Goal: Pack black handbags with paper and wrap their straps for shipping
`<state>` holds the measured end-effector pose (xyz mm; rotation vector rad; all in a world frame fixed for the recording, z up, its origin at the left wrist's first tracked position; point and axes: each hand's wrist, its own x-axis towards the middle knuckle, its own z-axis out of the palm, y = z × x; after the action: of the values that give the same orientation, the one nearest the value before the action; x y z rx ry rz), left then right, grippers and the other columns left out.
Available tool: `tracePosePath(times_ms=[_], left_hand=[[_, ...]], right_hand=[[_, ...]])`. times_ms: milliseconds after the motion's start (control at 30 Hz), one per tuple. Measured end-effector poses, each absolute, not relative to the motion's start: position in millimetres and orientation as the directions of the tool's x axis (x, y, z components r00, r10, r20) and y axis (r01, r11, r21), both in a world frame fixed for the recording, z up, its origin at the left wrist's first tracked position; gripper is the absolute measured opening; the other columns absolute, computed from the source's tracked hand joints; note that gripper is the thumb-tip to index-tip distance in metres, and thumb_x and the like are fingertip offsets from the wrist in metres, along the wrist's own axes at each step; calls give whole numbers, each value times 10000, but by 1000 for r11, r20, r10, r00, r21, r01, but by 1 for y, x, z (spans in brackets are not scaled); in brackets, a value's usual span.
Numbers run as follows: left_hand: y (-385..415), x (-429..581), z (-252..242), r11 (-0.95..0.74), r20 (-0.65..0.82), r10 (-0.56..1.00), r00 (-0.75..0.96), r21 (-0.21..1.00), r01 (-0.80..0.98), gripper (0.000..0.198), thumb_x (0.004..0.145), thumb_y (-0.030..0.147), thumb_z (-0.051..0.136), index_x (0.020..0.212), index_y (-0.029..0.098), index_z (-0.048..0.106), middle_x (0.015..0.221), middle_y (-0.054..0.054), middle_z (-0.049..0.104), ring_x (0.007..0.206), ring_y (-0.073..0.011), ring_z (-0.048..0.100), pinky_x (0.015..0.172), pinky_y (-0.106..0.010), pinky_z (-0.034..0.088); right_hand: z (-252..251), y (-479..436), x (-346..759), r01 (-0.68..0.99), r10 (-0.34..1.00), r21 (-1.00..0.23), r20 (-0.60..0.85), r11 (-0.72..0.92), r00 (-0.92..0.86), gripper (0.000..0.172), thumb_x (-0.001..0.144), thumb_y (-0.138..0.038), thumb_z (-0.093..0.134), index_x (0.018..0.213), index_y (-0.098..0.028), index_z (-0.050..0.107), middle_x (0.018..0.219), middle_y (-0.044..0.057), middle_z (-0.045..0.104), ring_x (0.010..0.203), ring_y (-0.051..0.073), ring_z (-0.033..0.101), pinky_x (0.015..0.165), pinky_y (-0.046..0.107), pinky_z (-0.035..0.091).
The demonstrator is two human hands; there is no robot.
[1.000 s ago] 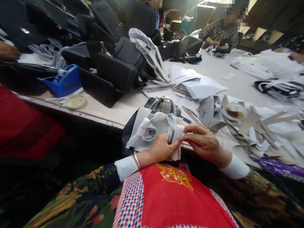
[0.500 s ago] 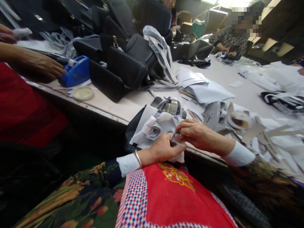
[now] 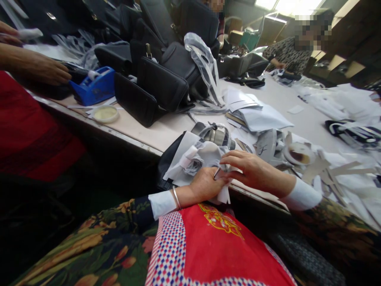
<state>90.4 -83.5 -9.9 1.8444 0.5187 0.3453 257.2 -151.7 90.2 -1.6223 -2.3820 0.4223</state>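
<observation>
On the table edge before me lies a black bag [image 3: 167, 163] with white paper [image 3: 178, 159] and a rolled, clear-wrapped strap [image 3: 195, 163] on it. My left hand [image 3: 206, 184] is closed round a small piece wrapped in white paper [image 3: 224, 195]; a thin dark edge shows above the thumb. From the other side, my right hand [image 3: 250, 169] bends its fingers and thumb round the top of this paper. What the paper covers is hidden. Just behind sits a metal buckle or fitting [image 3: 216, 136] in clear plastic.
Black bags [image 3: 165, 83] pile up at the back left. Near them are a blue tape dispenser [image 3: 95, 88] and a round dish [image 3: 105, 114]. Paper sheets [image 3: 264, 113], a tub [image 3: 299, 153] and cardboard scraps [image 3: 324, 171] lie right. A co-worker's hand [image 3: 44, 67] is at left.
My right fingers have straightened and shifted slightly on the white paper. My left thumb has drawn in over the piece. The co-worker's hand at left has moved back from the tape dispenser.
</observation>
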Motion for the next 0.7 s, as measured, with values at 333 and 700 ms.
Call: tracePosePath(times_ms=[333,700], left_hand=[[-81,87,-9,-343,-20,528,849,909,235,244,847,415,676,803,185,744,669,-33,678,640,-200,629,540,-296,362],[-83,87,-10,-324,58,469,881,939,111,198,843,324,678,814,135,729,748,-41,713,659,-167,628,561,-263,429]], right_hand=[[86,-124,252,817,835,-331,-131,472,-535,55,906,-189,660,936,-194,705,893,54,657,877,194,579,811,329,410],[81,-130,235,798,811,-153,44,582,-583,182,921,-200,568,740,-179,580,760,34,577,762,187,441,734,353,285]])
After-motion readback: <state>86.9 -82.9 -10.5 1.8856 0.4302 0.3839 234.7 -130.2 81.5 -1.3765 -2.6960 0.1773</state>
